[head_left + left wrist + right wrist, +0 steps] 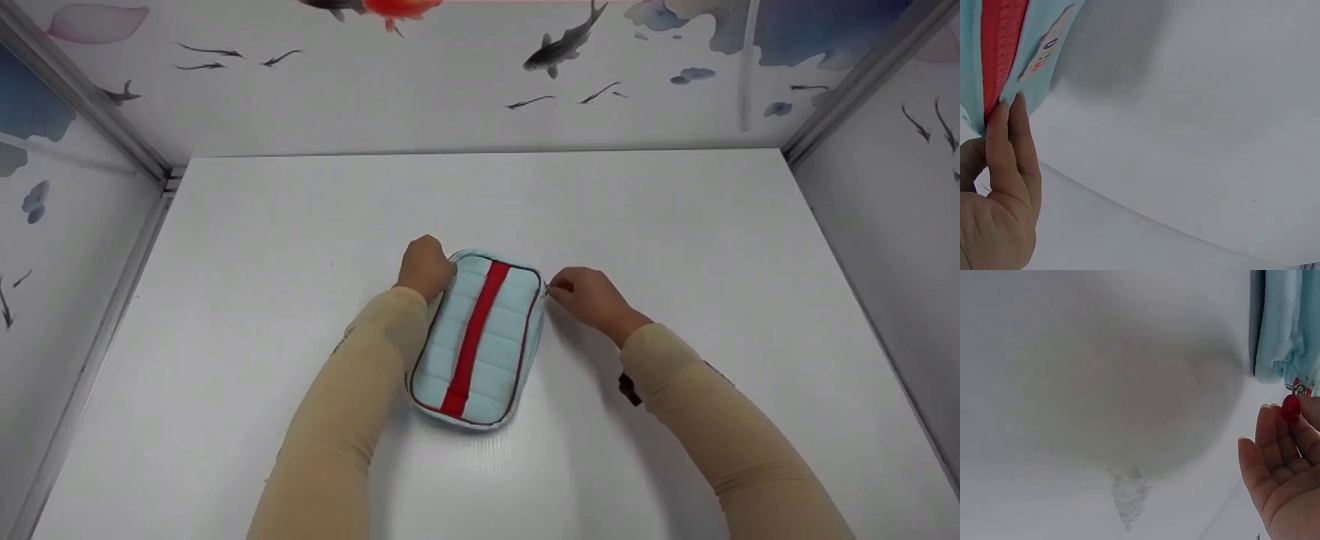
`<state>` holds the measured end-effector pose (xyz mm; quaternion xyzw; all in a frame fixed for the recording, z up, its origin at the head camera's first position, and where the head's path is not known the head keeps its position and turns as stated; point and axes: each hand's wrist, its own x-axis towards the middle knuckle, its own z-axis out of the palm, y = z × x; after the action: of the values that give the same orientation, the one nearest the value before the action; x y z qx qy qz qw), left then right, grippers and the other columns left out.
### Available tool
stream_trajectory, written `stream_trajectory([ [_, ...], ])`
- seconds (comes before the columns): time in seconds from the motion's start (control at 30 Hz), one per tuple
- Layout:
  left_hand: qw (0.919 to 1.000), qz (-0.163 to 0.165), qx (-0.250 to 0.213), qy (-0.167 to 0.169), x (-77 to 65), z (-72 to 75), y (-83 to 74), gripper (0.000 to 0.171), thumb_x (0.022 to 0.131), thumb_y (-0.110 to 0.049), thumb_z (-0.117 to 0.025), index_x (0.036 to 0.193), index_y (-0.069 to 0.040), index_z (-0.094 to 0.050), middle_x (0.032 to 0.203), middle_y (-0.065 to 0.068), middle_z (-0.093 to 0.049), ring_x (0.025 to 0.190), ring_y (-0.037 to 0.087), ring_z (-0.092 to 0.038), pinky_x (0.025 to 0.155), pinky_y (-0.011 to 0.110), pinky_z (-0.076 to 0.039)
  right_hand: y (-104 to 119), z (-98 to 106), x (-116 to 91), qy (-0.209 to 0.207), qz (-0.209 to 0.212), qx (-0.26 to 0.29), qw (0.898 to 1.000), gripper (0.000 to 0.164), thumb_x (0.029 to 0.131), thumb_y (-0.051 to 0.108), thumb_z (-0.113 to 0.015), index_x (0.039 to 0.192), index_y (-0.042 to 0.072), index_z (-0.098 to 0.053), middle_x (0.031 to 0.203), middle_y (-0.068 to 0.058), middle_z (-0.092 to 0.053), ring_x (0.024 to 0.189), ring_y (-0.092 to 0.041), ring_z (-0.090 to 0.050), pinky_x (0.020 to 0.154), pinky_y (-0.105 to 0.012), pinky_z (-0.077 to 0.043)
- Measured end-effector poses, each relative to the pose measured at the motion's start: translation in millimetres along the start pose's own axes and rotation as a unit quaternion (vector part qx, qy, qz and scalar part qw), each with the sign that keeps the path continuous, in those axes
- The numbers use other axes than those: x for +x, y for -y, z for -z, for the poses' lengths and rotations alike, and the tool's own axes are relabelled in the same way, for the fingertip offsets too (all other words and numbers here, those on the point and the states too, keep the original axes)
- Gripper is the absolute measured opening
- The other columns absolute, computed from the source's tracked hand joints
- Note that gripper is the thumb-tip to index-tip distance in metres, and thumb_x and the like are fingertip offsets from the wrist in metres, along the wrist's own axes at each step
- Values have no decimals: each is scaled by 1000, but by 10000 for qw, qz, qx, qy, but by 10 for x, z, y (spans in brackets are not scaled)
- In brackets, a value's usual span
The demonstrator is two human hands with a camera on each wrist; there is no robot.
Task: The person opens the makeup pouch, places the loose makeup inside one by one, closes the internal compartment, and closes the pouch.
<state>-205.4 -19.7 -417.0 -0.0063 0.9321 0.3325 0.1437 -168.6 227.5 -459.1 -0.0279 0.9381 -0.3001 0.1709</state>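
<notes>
A light blue quilted zip pouch (499,330) with a red strap down its top and dark red piping lies in the middle of the white table. My left hand (426,266) grips its far left corner. In the left wrist view those fingers (1000,146) hold the end of the red zipper (1002,50), beside a small patch (1047,45) with coloured lettering. At the far right corner my right hand (592,296) pinches the red zipper pull (1291,409) between thumb and finger, its other fingers loosely bent.
The white tabletop (225,247) stretches around the pouch. Behind it stands a white wall (420,90) printed with fish and leaves, with similar side panels left and right joined by metal corner posts (847,90). A grey scuff (1130,495) marks the surface near my right hand.
</notes>
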Motion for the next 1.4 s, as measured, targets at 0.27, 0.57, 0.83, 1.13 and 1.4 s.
stream_trajectory([
  [0.27,9985,441,-311,115,-27,-17,77,16,88,-3,-50,73,-1,-55,70,7,-55,61,17,-50,56,26,-46,9,-25,69,128,108,178,9997,27,97,14,-55,117,-2,-64,114,-17,-64,107,-29,-57,94,-44,-46],
  [0.57,9887,1166,-881,334,-71,-8,153,23,91,-7,-51,103,9,-62,95,16,-66,74,20,-64,66,28,-54,75,-44,145,252,-90,375,9989,30,97,10,-53,124,-2,-60,120,-18,-61,111,-30,-54,98,-44,-44],
  [0.83,9930,936,-465,548,-45,4,179,20,92,-6,-51,103,8,-62,98,17,-64,78,22,-62,70,31,-55,60,-90,171,300,-154,512,9981,31,98,10,-52,125,-2,-59,122,-18,-60,111,-30,-53,98,-45,-44],
  [1.13,9964,370,-198,737,47,59,203,36,91,-13,-53,121,7,-56,124,20,-57,111,31,-55,96,41,-46,10,-137,104,172,40,431,9989,35,98,13,-53,129,-3,-57,124,-19,-60,115,-31,-54,99,-45,-44],
  [1.4,9976,-169,10,677,154,76,161,35,96,-14,-51,125,3,-57,127,17,-57,115,29,-54,98,40,-45,5,-128,-1,120,-87,401,9991,39,98,15,-51,134,-1,-53,119,-18,-61,105,-29,-55,94,-44,-46],
])
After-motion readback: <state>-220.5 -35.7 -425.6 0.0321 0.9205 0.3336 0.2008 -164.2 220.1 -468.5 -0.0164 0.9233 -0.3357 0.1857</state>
